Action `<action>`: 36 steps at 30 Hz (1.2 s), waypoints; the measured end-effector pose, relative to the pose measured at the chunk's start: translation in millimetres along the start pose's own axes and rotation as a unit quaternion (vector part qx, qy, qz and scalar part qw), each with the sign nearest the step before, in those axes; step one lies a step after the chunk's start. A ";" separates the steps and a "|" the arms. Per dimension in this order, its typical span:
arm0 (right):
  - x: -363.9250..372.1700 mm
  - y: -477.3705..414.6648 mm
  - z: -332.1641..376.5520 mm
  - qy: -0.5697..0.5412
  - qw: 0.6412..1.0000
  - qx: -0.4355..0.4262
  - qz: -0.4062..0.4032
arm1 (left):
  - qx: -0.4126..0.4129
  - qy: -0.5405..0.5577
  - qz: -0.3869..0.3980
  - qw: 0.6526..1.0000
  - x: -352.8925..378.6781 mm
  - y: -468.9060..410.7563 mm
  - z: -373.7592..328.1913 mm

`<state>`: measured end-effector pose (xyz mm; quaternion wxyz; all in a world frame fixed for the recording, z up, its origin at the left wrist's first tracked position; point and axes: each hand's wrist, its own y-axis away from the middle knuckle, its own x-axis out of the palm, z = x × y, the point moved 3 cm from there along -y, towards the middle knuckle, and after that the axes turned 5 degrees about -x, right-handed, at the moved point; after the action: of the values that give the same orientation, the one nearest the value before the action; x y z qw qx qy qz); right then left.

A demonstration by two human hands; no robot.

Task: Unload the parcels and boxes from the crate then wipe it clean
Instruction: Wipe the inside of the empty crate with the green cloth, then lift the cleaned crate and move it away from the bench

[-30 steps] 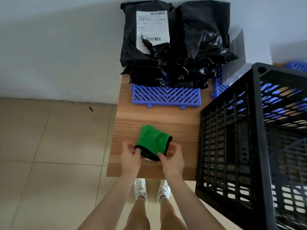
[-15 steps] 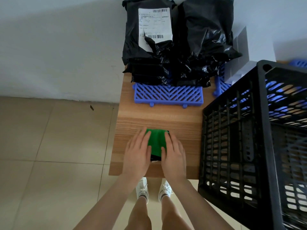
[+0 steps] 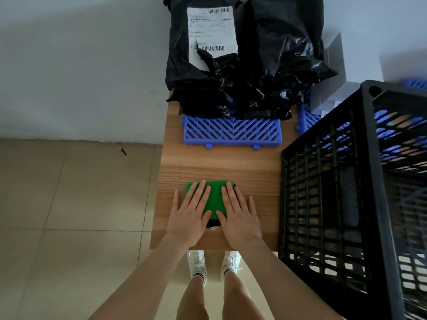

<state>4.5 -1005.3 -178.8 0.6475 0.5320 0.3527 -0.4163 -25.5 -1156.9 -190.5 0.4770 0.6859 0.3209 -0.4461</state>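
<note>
- Where the beige tiled floor (image 3: pixel 57 215) meets the pale wall (image 3: pixel 80 65), a wooden table (image 3: pixel 219 165) stands with its far end at that wall; two white shoes (image 3: pixel 196 262) show below its near edge.
- Left hand (image 3: pixel 189 215) — flat, palm down, fingers straight and slightly spread. Most of them press on the left part of the cloth, the little finger lies on bare wood, and nothing is gripped.
- Labelled parcels (image 3: pixel 196 88) — a stack of black bags at the far end of the table; the top one bears a white shipping label (image 3: pixel 212 31) with barcodes.
- Green cloth (image 3: pixel 215 199) — folded, dark-edged, lying on the table near its front edge, under both hands.
- Blue grid panel (image 3: pixel 232 132) — flat on the table, with the lower ends of the parcels resting on its far side.
- Right hand (image 3: pixel 238 218) — a mirror of the other: flat, fingers straight, pressing the right part of the cloth, gripping nothing.
- Crumpled parcels (image 3: pixel 282 54) — glossy black bags touching the labelled stack on its right.
- White boxes (image 3: pixel 332 93) — behind the crate's far corner, partly hidden, above a second blue panel (image 3: pixel 305 116).
- Black crate (image 3: pixel 346 204) — slatted, right of the hands and apart from the cloth; blue plastic and wood grain show through its slats.
</note>
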 end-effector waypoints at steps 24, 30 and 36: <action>-284.0 69.2 12.8 -0.126 0.939 -0.131 -0.293 | -0.079 0.144 -0.331 0.929 -240.7 37.6 -64.9; -330.3 127.7 -111.0 -0.078 0.932 -0.126 -0.330 | -0.016 0.162 -0.395 0.904 -277.6 45.5 -161.8; -361.0 158.8 -231.9 -0.034 0.945 -0.084 -0.314 | 0.061 0.164 -0.386 0.906 -301.6 17.6 -268.3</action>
<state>0.4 -704.4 165.8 0.5382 0.3234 0.5132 -0.5851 -47.6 -914.9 132.3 0.1652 0.5998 0.6062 -0.4954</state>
